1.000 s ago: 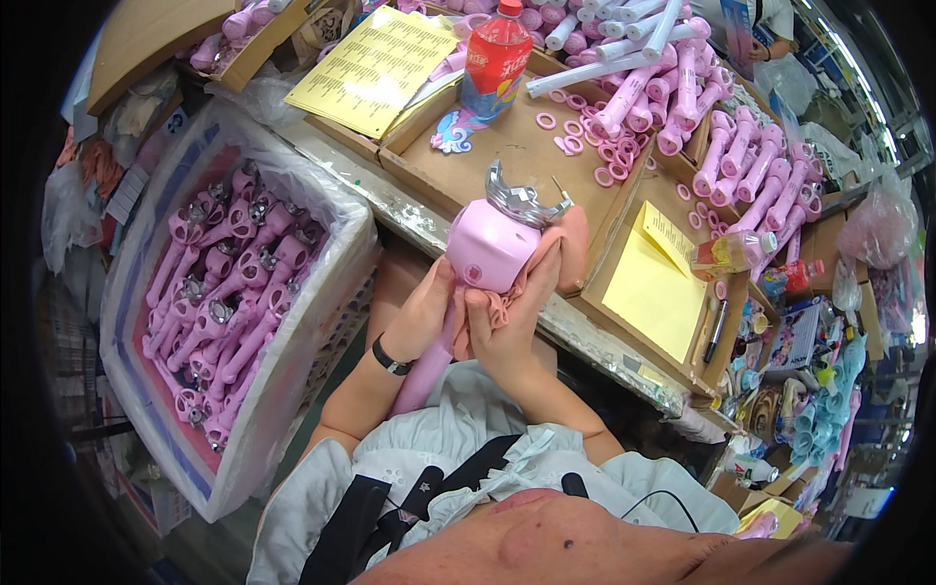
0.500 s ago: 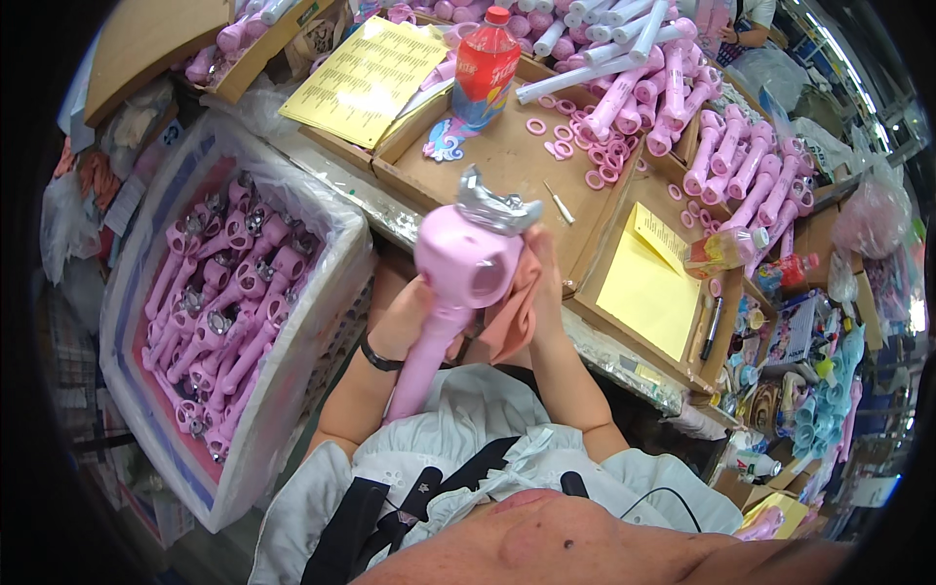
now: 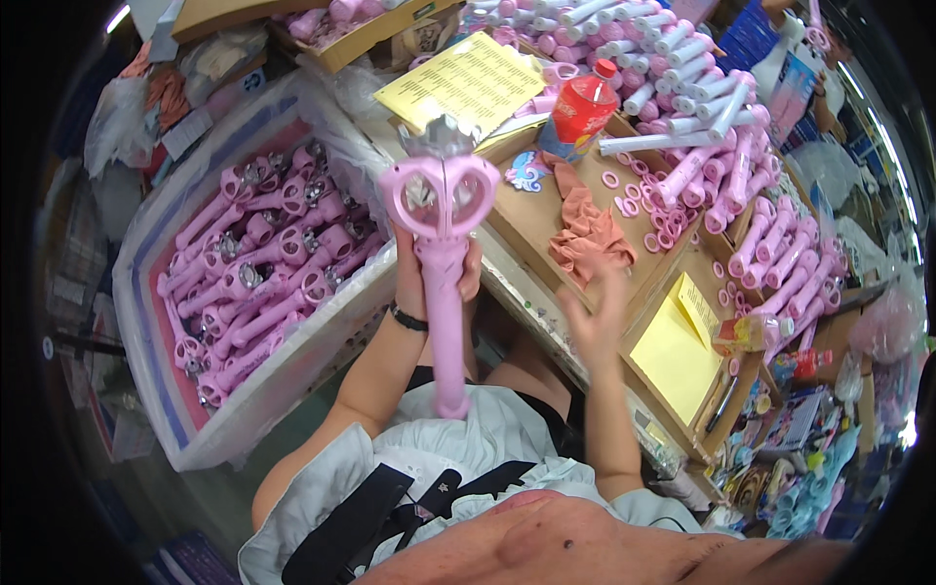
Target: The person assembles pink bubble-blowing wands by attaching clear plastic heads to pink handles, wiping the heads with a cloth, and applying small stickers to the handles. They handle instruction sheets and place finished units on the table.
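My left hand [image 3: 409, 283] is wrapped round the handle of a pink toy wand [image 3: 447, 302]. The wand stands nearly upright in front of my lap, with round openings in its head and a silver crown [image 3: 445, 136] on top. To its right, my right hand [image 3: 597, 317] is empty, fingers apart and slightly blurred. Just beyond those fingers a crumpled orange-pink cloth [image 3: 588, 229] lies in a cardboard tray [image 3: 522, 210]. At my left is a plastic-lined bin [image 3: 356, 302] with many similar crowned wands [image 3: 253, 278] heaped inside.
A red-capped bottle [image 3: 582, 107] and a blue and pink cutout [image 3: 526, 173] sit in the tray near pink rings [image 3: 668, 229]. Printed yellow sheets [image 3: 466, 83] lie behind. Pink handles [image 3: 780, 249] and white-ended tubes [image 3: 682, 73] pile up at the back and right.
My right hand has let go of the cloth, now lying in the tray. The wand has moved left and stands more upright, its head turned, held in my left hand alone.
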`<state>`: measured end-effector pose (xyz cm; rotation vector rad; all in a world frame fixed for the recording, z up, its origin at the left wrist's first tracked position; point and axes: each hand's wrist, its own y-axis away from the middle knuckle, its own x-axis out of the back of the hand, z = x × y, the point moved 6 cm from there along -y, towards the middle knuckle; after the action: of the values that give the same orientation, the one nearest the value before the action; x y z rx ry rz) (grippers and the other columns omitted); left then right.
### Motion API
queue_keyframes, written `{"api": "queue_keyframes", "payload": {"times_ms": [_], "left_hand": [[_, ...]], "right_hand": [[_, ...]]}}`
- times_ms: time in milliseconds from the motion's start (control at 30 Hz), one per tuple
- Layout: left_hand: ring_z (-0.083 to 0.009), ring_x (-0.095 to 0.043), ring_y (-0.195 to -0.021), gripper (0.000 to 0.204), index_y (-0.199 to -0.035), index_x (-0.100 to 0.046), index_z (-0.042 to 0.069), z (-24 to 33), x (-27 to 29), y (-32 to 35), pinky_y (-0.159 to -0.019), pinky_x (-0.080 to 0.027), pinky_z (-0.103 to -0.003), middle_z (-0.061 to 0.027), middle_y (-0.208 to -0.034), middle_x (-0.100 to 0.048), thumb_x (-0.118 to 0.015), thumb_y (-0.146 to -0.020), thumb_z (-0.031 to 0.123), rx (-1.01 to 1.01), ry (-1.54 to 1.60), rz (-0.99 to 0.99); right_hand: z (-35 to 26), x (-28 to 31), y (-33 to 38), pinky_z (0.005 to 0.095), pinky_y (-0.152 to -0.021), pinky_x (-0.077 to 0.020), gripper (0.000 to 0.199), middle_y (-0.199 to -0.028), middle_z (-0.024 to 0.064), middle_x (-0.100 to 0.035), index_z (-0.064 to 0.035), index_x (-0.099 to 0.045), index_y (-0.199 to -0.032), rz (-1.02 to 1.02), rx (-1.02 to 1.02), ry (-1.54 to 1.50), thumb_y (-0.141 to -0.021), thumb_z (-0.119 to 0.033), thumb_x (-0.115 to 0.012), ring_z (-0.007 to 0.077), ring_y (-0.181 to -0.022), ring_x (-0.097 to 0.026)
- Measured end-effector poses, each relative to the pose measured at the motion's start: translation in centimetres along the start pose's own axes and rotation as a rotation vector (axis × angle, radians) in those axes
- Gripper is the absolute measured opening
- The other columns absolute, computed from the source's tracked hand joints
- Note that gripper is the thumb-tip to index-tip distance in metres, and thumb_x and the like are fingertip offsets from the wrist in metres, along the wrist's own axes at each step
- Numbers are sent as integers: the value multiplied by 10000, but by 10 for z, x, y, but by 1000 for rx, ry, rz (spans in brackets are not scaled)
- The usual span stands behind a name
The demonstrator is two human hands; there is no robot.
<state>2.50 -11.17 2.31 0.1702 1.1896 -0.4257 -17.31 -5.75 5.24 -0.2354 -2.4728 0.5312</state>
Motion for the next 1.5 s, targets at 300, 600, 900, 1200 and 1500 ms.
{"api": "queue_keyframes", "payload": {"times_ms": [300,600,900,1200,1500], "left_hand": [[-140,-542,-532,834,-951,-534,18,-21,-5,-7,-465,-430,-266,-75,-832,-574,-234,-808,783,-26,-281,123],[-165,-594,-637,665,-1080,-486,-1,-22,-6,1,-518,-494,-294,-102,-950,-578,-415,-863,623,-78,-416,15],[-175,-597,-743,442,-1206,-388,45,-34,1,11,-640,-509,-300,-112,-990,-561,-596,-817,70,88,-443,-21],[-174,-596,-688,363,-1075,-489,-5,-34,-3,15,-606,-501,-314,-101,-913,-572,-629,-768,129,51,-505,12],[-210,-626,-851,936,-1229,-488,6,-3,-15,-11,-748,-514,-324,-116,-1090,-599,-318,-758,797,-200,-433,-74]], "right_hand": [[-22,-97,107,407,-713,-513,706,-993,232,-606,-20,-341,-1306,-402,-373,-244,-748,-227,-720,364,-832,-642],[-20,-97,114,411,-693,-512,686,-968,231,-614,-9,-375,-1285,-297,-323,-250,-740,-231,-728,377,-813,-640],[-15,-100,120,370,-663,-510,674,-902,203,-620,4,-387,-1271,-276,-359,-367,-742,-224,-739,305,-751,-652],[-11,-100,124,378,-666,-509,684,-897,201,-621,7,-378,-1275,-281,-327,-348,-741,-229,-735,309,-755,-650],[-12,-103,132,362,-675,-508,687,-897,188,-620,-4,-383,-1284,-342,-310,-395,-739,-230,-734,299,-753,-644]]}}
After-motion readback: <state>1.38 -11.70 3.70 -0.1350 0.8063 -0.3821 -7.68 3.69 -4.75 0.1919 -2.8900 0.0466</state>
